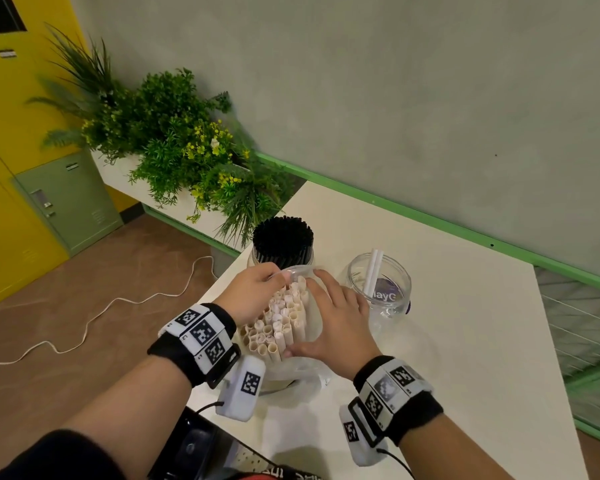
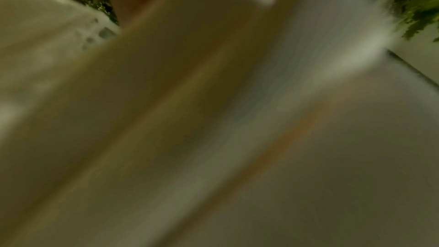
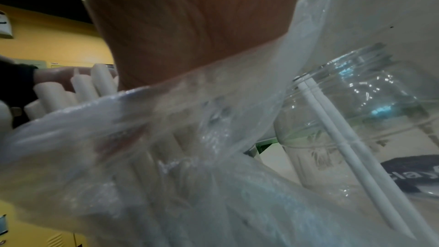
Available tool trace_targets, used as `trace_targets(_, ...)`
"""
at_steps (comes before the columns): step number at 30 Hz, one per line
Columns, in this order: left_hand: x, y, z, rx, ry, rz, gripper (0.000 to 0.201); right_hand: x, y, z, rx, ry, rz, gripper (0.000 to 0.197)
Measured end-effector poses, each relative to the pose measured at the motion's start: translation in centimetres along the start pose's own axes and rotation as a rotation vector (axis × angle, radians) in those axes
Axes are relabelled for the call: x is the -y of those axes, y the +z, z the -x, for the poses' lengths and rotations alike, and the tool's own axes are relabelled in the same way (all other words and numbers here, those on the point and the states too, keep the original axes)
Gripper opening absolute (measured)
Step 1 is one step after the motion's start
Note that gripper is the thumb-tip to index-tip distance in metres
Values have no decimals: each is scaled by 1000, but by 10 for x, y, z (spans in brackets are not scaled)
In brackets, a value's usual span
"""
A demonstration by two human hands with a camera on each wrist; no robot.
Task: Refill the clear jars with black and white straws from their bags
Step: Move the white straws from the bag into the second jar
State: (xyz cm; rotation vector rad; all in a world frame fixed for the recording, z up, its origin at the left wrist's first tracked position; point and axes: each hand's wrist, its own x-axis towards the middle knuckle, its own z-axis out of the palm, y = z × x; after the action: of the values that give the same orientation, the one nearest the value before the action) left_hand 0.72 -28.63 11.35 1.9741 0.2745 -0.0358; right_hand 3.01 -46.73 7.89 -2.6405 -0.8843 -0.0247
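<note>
Straws (image 1: 278, 322) in clear bag (image 1: 303, 377)

left hand (image 1: 253, 292) pinches white-straw bag (image 1: 302, 370) rim | right hand (image 1: 333, 320) cups bag side | black-straw jar (image 1: 256, 262) behind bag | two-straw jar (image 1: 397, 284) right of bag

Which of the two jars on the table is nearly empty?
The jar on the right, holding only two white straws; the jar farther back on the left is packed full of black straws.
</note>
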Motion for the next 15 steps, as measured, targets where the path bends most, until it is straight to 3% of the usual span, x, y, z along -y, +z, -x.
trace_targets(6,4,-3,-4,31,-65,125,26,-7,8,0,30,1,10,112)
trace_targets(11,14,-19,-4,-3,-144,153,10,-15,16,0,38,27,18,109)
trace_targets(15,26,-30,5,73,-95,155,24,-21,21,1,58,68,19,114)
